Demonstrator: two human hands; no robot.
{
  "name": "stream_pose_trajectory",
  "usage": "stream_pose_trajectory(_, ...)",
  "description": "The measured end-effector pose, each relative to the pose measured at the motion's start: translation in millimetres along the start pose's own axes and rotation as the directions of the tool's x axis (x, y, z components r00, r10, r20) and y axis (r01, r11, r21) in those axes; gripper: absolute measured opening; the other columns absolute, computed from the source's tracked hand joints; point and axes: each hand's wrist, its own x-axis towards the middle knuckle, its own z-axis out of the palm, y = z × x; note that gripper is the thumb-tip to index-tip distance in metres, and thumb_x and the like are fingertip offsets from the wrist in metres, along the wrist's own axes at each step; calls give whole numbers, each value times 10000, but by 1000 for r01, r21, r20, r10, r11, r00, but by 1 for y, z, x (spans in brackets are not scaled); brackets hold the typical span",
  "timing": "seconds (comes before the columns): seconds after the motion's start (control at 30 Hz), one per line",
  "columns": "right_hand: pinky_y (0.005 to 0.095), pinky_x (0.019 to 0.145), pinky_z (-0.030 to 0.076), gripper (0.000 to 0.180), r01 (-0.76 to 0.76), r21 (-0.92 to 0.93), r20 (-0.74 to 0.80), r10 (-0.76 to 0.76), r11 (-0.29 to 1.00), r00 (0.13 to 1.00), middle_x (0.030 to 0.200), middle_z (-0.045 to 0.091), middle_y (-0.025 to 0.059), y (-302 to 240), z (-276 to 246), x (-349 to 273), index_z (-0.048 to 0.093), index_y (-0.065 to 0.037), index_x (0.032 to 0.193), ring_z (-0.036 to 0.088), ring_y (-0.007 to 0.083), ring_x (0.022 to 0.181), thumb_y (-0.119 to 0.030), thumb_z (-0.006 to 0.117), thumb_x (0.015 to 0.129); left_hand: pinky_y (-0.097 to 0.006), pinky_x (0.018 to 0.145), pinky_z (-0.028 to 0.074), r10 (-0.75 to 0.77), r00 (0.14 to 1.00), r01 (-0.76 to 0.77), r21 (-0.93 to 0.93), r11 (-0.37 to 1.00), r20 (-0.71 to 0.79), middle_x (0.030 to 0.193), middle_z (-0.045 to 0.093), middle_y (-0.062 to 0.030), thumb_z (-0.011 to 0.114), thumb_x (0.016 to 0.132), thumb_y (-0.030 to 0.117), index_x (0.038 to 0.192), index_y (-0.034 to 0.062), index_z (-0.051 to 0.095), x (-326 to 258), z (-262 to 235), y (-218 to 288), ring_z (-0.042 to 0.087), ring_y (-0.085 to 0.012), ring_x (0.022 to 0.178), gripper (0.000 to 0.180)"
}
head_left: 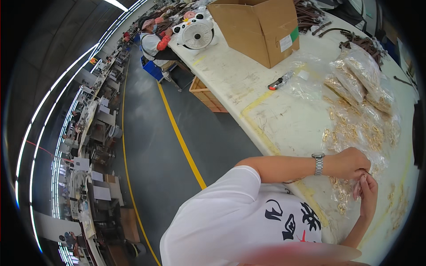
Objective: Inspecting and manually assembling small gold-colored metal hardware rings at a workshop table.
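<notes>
My left hand (350, 163), with a silver watch (318, 164) on its wrist, is closed, its fingers bent toward my other hand. My right hand (368, 191) meets it fingertip to fingertip in a pinch. Between them is something small and thin, partly dark, too small to name. Both hands are over the near part of the white table. Below and beside them lie gold metal snap hooks (341, 195) on clear plastic. A larger spread of gold hooks (355, 129) lies just beyond my left hand.
Filled clear plastic bags (355, 80) lie beyond the hooks. A red and black utility knife (275, 84), a cardboard box (262, 33), a panda-shaped fan (197, 34) and brown straps (310, 13) are farther along the table. An orange crate (206, 95) stands beside it; another person (153, 42) sits at the far end.
</notes>
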Motion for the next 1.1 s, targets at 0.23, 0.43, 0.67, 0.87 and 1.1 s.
stream_pose_trajectory(0.23,257,716,515,237,129,222,35,-140,966,989,956,686,36,7,-22,1,659,-49,1133,652,110,791,-255,543,1117,-337,649,550,-531,825,554,-456,696,192,760,744,-114,748,878,118,889,-25,696,13,-20,18,715,-169,672,153)
stream_pose_trajectory(0.43,339,1108,476,353,244,424,-266,-137,872,954,1295,683,76,-6,-2,1,633,-7,1323,629,175,1246,-283,538,1124,-301,695,555,-240,971,228,-384,895,17,768,737,-82,719,906,86,993,-64,719,-1,16,14,732,-152,735,173)
stream_pose_trajectory(0.67,268,693,448,366,228,342,-260,-142,911,955,1077,706,57,-13,30,-3,677,30,1252,576,100,824,-276,532,1113,-275,634,514,-420,849,528,-555,642,321,840,759,-54,670,986,169,1074,-18,753,-2,8,12,640,-85,690,223)
stream_pose_trajectory(0.87,259,716,533,365,223,466,-328,-67,856,942,1188,761,139,-29,37,-1,721,9,1174,670,115,787,-303,545,1105,-194,479,320,-507,581,813,-438,383,637,867,736,-29,656,1039,187,1118,-7,746,8,-8,28,425,-16,537,229)
stream_pose_trajectory(1.1,260,746,548,307,252,395,-332,-118,883,936,1065,781,107,-16,30,-8,761,17,1126,702,114,843,-253,627,1064,-187,471,291,-554,607,795,-432,426,570,852,726,-33,650,1047,168,1136,-12,736,10,-4,21,398,-11,516,218)
